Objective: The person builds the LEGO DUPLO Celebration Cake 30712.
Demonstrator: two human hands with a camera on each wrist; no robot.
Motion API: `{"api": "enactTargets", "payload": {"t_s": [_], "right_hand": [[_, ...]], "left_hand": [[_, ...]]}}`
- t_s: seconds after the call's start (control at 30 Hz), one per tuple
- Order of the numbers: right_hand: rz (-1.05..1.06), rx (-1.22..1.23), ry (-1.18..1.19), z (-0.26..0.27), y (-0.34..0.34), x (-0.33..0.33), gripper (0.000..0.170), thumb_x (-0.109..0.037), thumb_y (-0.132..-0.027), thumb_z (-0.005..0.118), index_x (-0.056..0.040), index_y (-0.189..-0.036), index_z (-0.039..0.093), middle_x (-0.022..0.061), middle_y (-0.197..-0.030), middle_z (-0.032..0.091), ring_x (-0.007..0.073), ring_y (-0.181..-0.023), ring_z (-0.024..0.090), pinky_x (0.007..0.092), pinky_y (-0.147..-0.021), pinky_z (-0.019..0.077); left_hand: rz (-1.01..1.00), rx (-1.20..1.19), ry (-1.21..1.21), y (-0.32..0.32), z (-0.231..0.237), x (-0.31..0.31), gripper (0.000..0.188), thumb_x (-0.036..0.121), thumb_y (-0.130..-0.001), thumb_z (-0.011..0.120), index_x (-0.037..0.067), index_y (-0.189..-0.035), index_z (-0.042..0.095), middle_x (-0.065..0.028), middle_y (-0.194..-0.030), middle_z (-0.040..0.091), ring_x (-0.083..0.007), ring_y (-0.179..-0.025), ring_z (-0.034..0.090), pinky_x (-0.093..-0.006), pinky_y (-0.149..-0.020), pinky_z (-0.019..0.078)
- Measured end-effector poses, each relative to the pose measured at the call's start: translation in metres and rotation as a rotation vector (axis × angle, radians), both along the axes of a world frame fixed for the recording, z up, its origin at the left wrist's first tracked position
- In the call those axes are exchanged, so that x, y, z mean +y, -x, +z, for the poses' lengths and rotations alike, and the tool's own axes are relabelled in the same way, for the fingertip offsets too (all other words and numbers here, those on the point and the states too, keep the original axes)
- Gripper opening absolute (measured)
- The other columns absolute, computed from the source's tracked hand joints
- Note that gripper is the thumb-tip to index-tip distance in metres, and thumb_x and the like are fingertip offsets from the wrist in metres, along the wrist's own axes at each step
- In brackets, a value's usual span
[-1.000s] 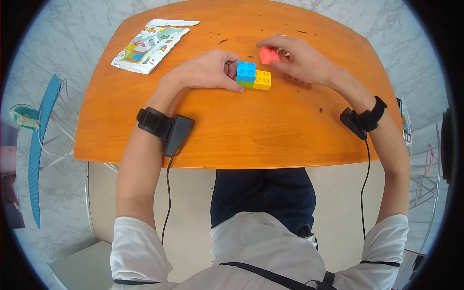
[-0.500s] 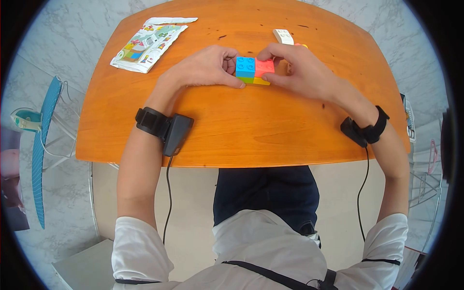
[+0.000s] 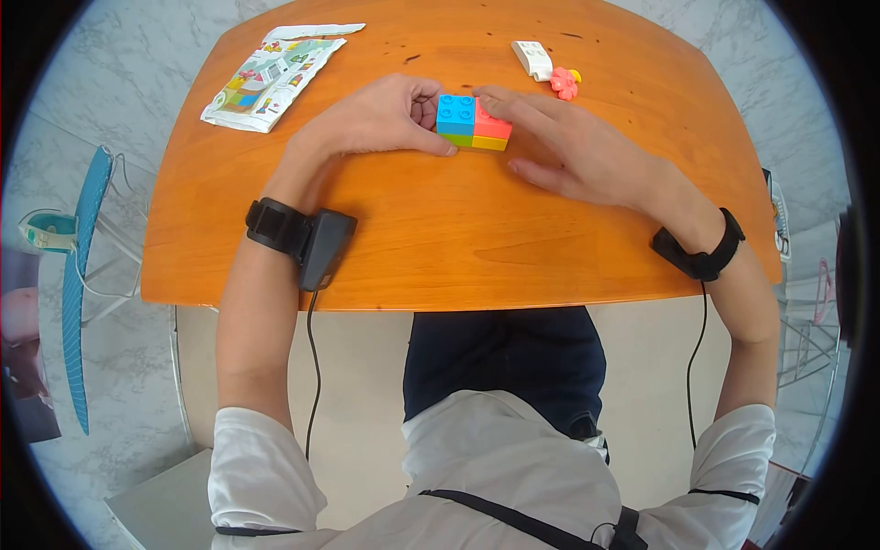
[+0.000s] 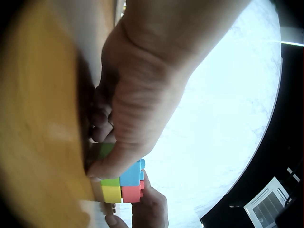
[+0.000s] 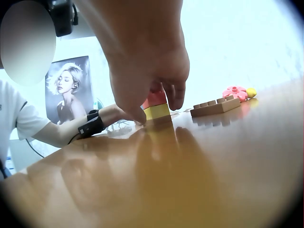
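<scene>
Four-coloured toy bricks stand as a two-layer block on the table. A blue brick [image 3: 456, 110] sits over a green brick [image 4: 112, 182], and beside it a red brick [image 3: 493, 128] sits over a yellow brick [image 3: 491, 144]. My left hand [image 3: 390, 115] holds the block's left end, its thumb along the front of the green brick and its other fingers curled behind. Over the red brick, fingers of my right hand [image 3: 582, 147] press on the top. The right thumb stands apart from the bricks, near the table.
Beyond the right hand lie a white piece with studs [image 3: 532, 60] and a pink flower piece [image 3: 565, 83] with a yellow part. A brown studded brick [image 5: 216, 107] shows in the right wrist view. At the back left lies a printed packet [image 3: 275, 78].
My right hand has carried the red brick leftward onto the yellow brick, then loosened its pinch, moving the thumb away. The left hand has kept its hold on the block.
</scene>
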State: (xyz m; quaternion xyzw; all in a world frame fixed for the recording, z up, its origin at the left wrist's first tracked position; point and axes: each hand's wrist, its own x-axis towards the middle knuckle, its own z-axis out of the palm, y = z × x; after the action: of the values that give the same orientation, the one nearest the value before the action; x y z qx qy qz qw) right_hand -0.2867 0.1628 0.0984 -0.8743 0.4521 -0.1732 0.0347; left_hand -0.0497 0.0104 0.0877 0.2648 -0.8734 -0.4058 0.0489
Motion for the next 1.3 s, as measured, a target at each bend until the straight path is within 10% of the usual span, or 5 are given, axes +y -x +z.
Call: {"api": "enactTargets", "payload": {"t_s": [0.47,0.83,1.03,1.3], "right_hand": [[-0.034,0.079,-0.050,0.016,0.001,0.004,0.060,-0.015,-0.095,0.063,-0.0066,-0.151,0.043,0.0158,-0.144,0.056,0.0369,-0.118,0.062,0.0432,-0.101,0.0512],[-0.365,-0.453,0.015,0.051,0.103,-0.059,0.026,-0.021,-0.098,0.064,0.0005,-0.113,0.066,0.0056,-0.098,0.069,0.0147,-0.092,0.066,0.0317,-0.083,0.0534],[-0.334,-0.583,-0.383,0.033,0.107,-0.084,0.018,-0.018,-0.098,0.066,-0.0014,-0.104,0.065,0.0006,-0.088,0.066,0.0106,-0.080,0.062,0.0275,-0.072,0.0488],[-0.445,0.131,-0.495,0.077,0.067,-0.037,0.024,-0.019,-0.083,0.076,-0.0036,-0.096,0.064,0.0061,-0.081,0.065,0.0187,-0.075,0.061,0.0321,-0.068,0.0485]], "left_hand": [[-0.047,0.129,-0.027,0.002,-0.008,-0.003,0.034,0.024,-0.076,0.087,0.006,-0.082,0.059,0.0009,-0.071,0.056,-0.0109,-0.066,0.050,-0.0276,-0.059,0.0396],[0.059,0.178,0.019,0.009,-0.004,0.005,0.034,0.026,-0.086,0.081,0.001,-0.104,0.068,0.0013,-0.069,0.055,-0.0083,-0.064,0.049,-0.0270,-0.058,0.0394],[0.150,0.202,-0.089,0.009,-0.001,0.009,0.040,0.013,-0.091,0.078,0.001,-0.126,0.063,0.0084,-0.074,0.052,-0.0005,-0.066,0.045,-0.0203,-0.060,0.0360],[0.212,0.255,-0.148,0.013,-0.011,0.003,0.031,0.008,-0.090,0.079,0.004,-0.116,0.063,0.0077,-0.076,0.056,0.0002,-0.068,0.049,-0.0184,-0.061,0.0375]]}}
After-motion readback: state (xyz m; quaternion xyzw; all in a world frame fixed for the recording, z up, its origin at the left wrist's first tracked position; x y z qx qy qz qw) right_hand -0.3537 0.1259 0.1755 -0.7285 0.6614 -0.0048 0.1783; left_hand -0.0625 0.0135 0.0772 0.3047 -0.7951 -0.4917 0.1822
